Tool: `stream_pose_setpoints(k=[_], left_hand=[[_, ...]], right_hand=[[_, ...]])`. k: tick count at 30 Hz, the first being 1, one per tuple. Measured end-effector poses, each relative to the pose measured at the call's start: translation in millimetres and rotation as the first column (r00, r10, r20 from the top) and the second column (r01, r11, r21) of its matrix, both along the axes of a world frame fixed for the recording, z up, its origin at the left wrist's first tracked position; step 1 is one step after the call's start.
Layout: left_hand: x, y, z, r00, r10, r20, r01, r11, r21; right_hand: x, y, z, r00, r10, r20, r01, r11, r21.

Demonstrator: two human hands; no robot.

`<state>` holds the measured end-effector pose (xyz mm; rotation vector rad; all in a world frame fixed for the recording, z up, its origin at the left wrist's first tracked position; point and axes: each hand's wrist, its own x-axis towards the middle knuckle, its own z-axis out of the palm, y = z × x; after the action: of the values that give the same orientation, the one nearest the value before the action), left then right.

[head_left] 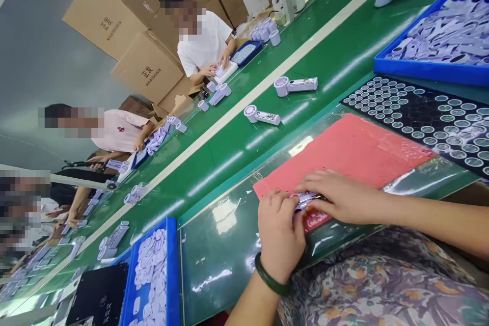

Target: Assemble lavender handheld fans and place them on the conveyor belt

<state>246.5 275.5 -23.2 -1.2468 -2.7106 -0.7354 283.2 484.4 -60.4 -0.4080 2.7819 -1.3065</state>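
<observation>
Lilac piece [305, 197] part-hidden by left hand [279, 229] and right hand [338, 194]

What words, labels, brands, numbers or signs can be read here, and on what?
"正发": upper carton
"正发": lower carton
Too small or blurred: the line beneath on both, marks on the black box and green tabletop, print on the held lilac piece.

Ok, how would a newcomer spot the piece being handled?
Find the red sheet on the near bench. At its left end, a lilac piece sits partly hidden between the left hand and right hand. Unlike the lilac devices on the green belt, it is held.
</observation>
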Motion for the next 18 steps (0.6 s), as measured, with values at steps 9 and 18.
stream_pose_setpoints(k=[9, 18], left_hand=[[2.9, 1.2, 12.5, 0.996, -0.011, 0.087, 0.013, 1.0, -0.02], [9.1, 9.9, 3.7, 0.96, 0.185, 0.211, -0.2, 0.978, 0.052]], right_hand=[[-1.9, 5.7, -3.8, 0.999, 0.04, -0.035, -0.042, 0.997, -0.06], [-1.5, 1.2, -4.4, 0.99, 0.049, -0.132, -0.043, 0.998, 0.044]])
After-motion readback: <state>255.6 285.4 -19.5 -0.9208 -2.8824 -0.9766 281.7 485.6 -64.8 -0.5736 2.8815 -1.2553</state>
